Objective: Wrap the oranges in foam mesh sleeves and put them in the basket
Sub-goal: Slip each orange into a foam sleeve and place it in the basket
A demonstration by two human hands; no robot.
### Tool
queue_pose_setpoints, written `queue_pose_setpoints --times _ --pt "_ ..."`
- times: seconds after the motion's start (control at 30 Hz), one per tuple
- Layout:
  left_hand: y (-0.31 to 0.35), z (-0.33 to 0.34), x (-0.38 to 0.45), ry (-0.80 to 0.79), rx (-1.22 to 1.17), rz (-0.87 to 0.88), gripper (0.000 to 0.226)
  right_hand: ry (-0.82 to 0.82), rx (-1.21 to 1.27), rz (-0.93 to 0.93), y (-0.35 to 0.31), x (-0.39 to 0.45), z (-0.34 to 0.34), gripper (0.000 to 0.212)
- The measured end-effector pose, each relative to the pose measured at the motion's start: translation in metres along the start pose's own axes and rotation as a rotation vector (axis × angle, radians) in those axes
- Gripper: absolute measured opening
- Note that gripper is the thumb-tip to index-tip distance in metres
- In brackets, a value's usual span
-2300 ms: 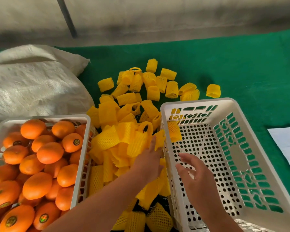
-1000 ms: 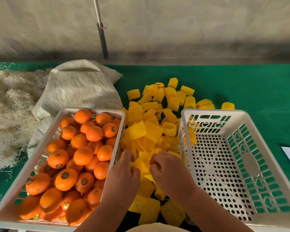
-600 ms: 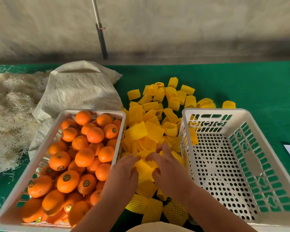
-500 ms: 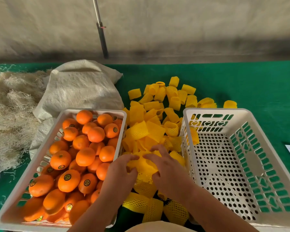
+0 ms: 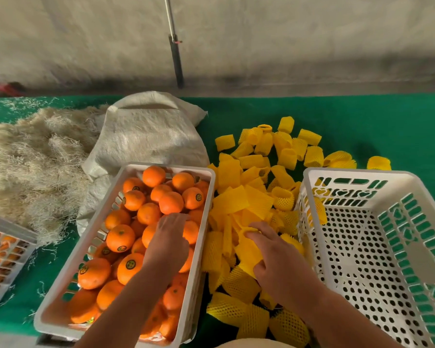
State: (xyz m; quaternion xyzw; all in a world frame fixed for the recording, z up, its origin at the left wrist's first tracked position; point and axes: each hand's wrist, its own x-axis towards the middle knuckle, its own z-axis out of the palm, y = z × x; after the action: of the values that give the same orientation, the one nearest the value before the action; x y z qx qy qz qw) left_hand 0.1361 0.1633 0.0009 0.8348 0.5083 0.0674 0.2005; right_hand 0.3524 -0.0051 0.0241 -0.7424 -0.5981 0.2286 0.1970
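A white basket (image 5: 103, 229) on the left is full of oranges (image 5: 171, 202). My left hand (image 5: 168, 241) lies over the oranges near the basket's right side, fingers spread down onto them. Whether it grips one is hidden. A pile of yellow foam mesh sleeves (image 5: 246, 197) fills the gap between the two baskets. My right hand (image 5: 274, 257) holds one flattened yellow sleeve (image 5: 246, 249) at the near part of the pile, thumb under it. The white perforated basket (image 5: 412, 204) on the right holds no fruit.
A woven sack (image 5: 148, 136) and a heap of straw-like fibre (image 5: 30, 162) lie on the green cloth (image 5: 374, 126) behind the orange basket. Another crate (image 5: 5, 249) shows at the left edge. A wall and a metal pole (image 5: 175, 54) stand behind.
My left hand left the sleeve pile and moved left onto the oranges. My right hand stays in the pile, keeping hold of a sleeve.
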Motion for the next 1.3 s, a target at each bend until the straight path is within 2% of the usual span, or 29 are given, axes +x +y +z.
queue_pose_setpoints --times 0.07,0.13,0.23,0.47,0.67,0.77,0.83,0.87,0.93,1.0,1.07,1.13,1.2,1.3 --pt "-0.010 0.009 0.011 -0.101 0.145 0.037 0.069 -0.009 0.002 0.003 -0.001 0.001 0.001 0.065" --pt "-0.013 0.018 0.020 -0.101 0.249 0.080 0.070 -0.017 0.003 0.004 -0.002 0.002 0.002 0.065" --pt "-0.013 0.028 0.028 -0.089 0.340 0.112 0.061 -0.024 -0.008 0.013 -0.003 0.003 0.003 0.065" --pt "-0.025 0.031 0.039 -0.136 0.399 0.101 0.072 -0.014 -0.009 0.023 0.002 0.003 0.006 0.065" --pt "-0.021 0.033 0.041 -0.059 0.435 0.079 0.061 -0.012 -0.009 0.037 0.005 0.001 0.009 0.065" --pt "-0.019 0.018 0.032 0.082 0.185 -0.003 0.064 0.000 -0.009 0.035 0.007 0.000 0.006 0.065" --pt "-0.014 0.001 0.020 0.197 -0.131 -0.073 0.063 0.009 -0.002 0.048 0.008 0.000 0.002 0.066" --pt "-0.009 -0.009 0.013 0.205 -0.347 -0.101 0.058 0.011 0.003 0.055 0.009 0.000 0.000 0.066" --pt "0.008 -0.028 -0.002 0.056 -0.863 -0.135 0.048 0.017 0.017 0.063 0.008 0.000 -0.002 0.066" --pt "0.031 -0.039 -0.017 -0.229 -1.150 -0.089 0.048 0.026 0.020 0.063 0.004 0.002 -0.002 0.065" --pt "0.054 -0.041 -0.035 -0.463 -1.206 -0.024 0.057 0.041 0.012 0.015 -0.003 0.004 -0.003 0.060" --pt "0.076 -0.037 -0.050 -0.603 -1.152 -0.011 0.058 0.052 0.010 -0.093 -0.005 0.005 -0.004 0.051" --pt "0.092 -0.032 -0.060 -0.630 -1.146 -0.065 0.059 0.026 0.048 -0.086 -0.001 0.003 -0.005 0.059" --pt "0.102 -0.025 -0.064 -0.550 -1.191 -0.193 0.070 0.069 0.116 -0.077 0.007 -0.003 -0.006 0.062"
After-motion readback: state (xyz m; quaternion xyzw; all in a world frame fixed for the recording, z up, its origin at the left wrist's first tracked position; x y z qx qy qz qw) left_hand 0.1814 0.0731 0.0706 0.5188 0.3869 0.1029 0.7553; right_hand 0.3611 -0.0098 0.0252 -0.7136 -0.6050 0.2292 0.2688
